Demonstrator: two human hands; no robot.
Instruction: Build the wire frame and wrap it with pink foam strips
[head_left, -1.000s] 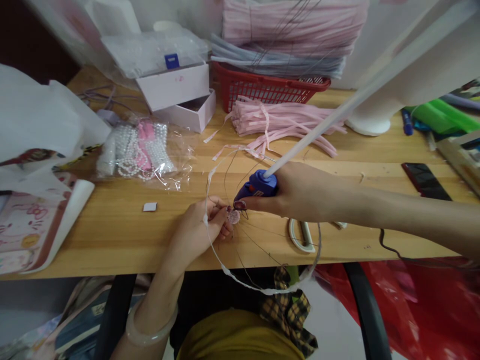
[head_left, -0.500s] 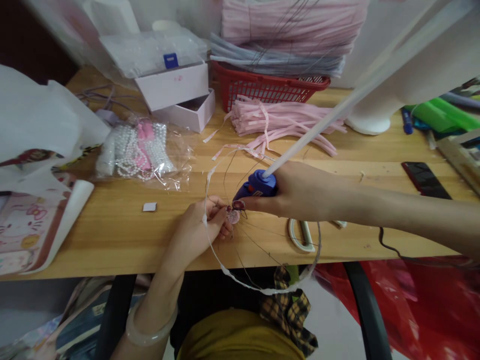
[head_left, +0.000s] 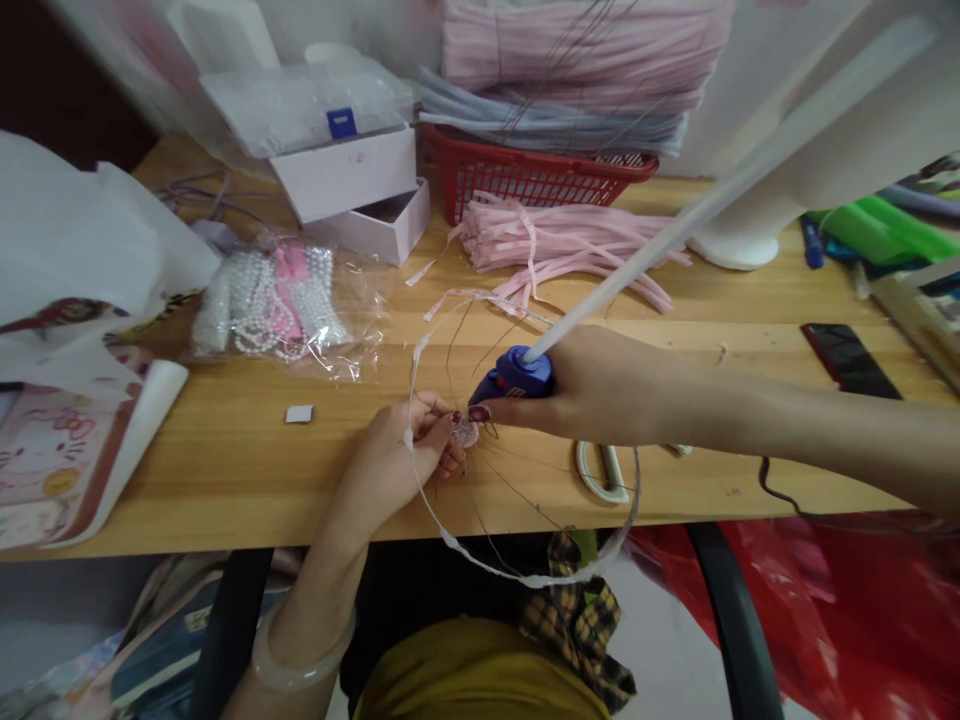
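Observation:
My right hand [head_left: 592, 385] is wrapped round a blue glue gun [head_left: 517, 372], and a long white glue stick [head_left: 660, 240] rises out of its back toward the upper right. The gun's nozzle end is hidden behind my fingers. Thumb and fingers of my left hand [head_left: 420, 435] pinch a small pinkish, see-through round piece [head_left: 466, 432], right beside the glue gun. Thin dark wires run out from this piece toward a large white-wrapped hoop [head_left: 450, 540], which surrounds it and overhangs the table's front edge.
Behind the hoop lies a bundle of pink strips [head_left: 555, 240], before a red basket [head_left: 540, 170] stacked with pink and pale blue strips. Bagged pearl strings [head_left: 277, 300] and white boxes [head_left: 352, 180] stand left. A D-shaped pale object [head_left: 602, 472] and a phone [head_left: 847, 358] lie right.
The glue gun and my right hand have shifted very slightly, and the glue stick's far end has dipped a little. My left hand keeps its pinch in nearly the same place.

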